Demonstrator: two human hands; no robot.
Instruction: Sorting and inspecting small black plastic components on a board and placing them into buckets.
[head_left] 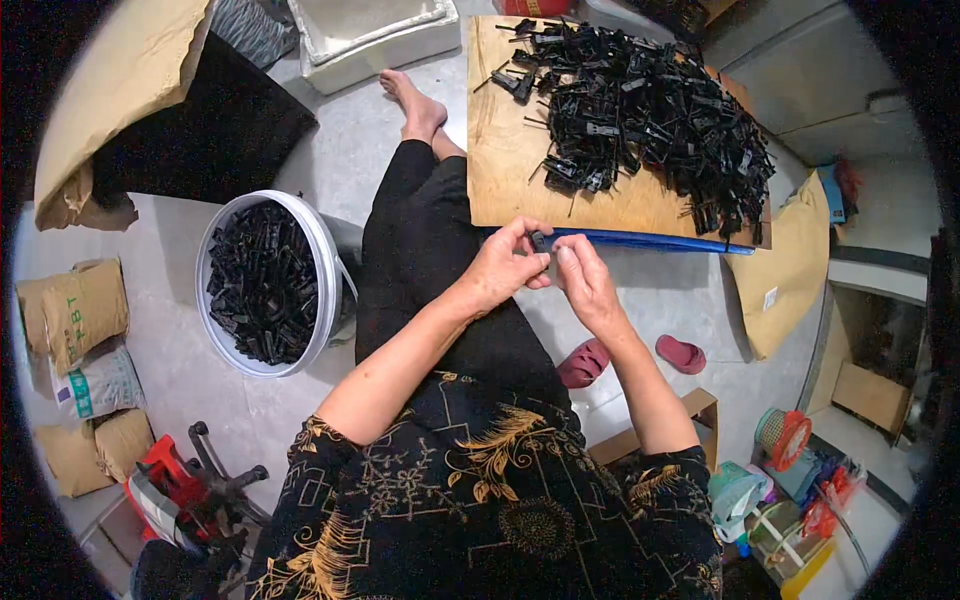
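In front of my lap, at the near edge of a wooden board (505, 160), my two hands are close together. My left hand (497, 272) pinches a small black plastic part (539, 241) between thumb and fingers. Right beside it my right hand (590, 288) is closed, thumb against fingers; what it holds, if anything, is hidden. On the board lies a large heap of black plastic pieces (640, 115) with thin rods or stems sticking out. To my left stands a white bucket (326, 290) filled with loose black plastic parts (262, 280).
A white foam box (385, 50) stands at the far left of the board. Maroon slippers (680, 354) lie on the floor to the right, near a brown paper sack (785, 275). Packed bags (88, 315) line the left side. A cardboard box (700, 410) sits by my right elbow.
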